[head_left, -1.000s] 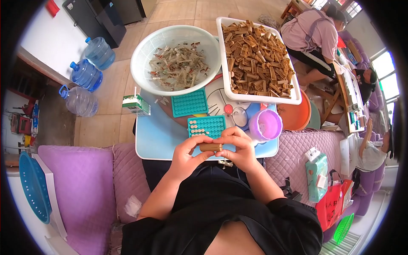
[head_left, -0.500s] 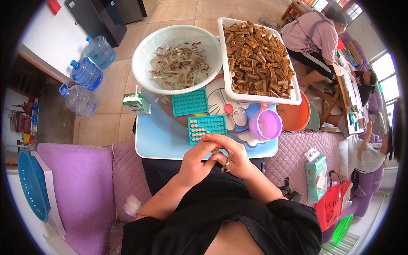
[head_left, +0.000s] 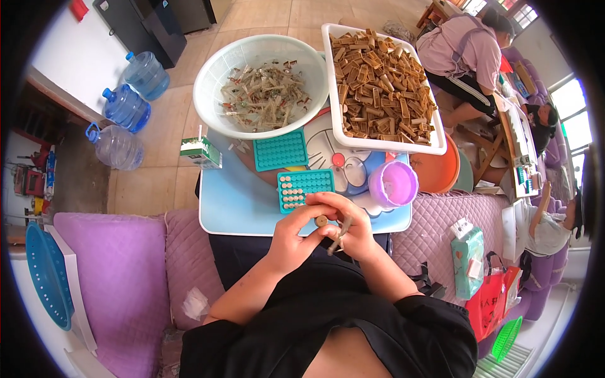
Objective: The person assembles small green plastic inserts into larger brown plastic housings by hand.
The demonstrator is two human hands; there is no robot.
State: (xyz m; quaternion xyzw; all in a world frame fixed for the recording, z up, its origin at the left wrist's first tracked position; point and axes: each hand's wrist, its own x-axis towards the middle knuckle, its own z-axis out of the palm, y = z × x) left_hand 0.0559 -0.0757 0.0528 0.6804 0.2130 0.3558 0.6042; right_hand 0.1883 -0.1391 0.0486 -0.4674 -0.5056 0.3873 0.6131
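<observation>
My left hand (head_left: pixel 295 236) is closed around a small brown cylinder (head_left: pixel 321 221), its round end showing between thumb and fingers. My right hand (head_left: pixel 354 234) meets it at the fingertips, pinching a thin, pale, translucent strip (head_left: pixel 341 237) that hangs down toward my lap. Just beyond my fingers lies a teal tray with round wells (head_left: pixel 318 181). Pale round pieces (head_left: pixel 287 193) fill several wells on its left side. A second teal tray (head_left: pixel 280 151) lies behind it. Most of what is between my fingertips is hidden.
A pale basin (head_left: pixel 211 82) of similar strips and a white tub (head_left: pixel 333 82) heaped with brown trough-shaped pieces stand at the table's far side. A purple cup (head_left: pixel 393 184) sits right, a green-white carton (head_left: pixel 201 153) left. Another person (head_left: pixel 463 60) works at the far right.
The cylinder's round end now faces up more plainly between my fingers. My right fingers have shifted slightly, and the strip shows longer and straighter.
</observation>
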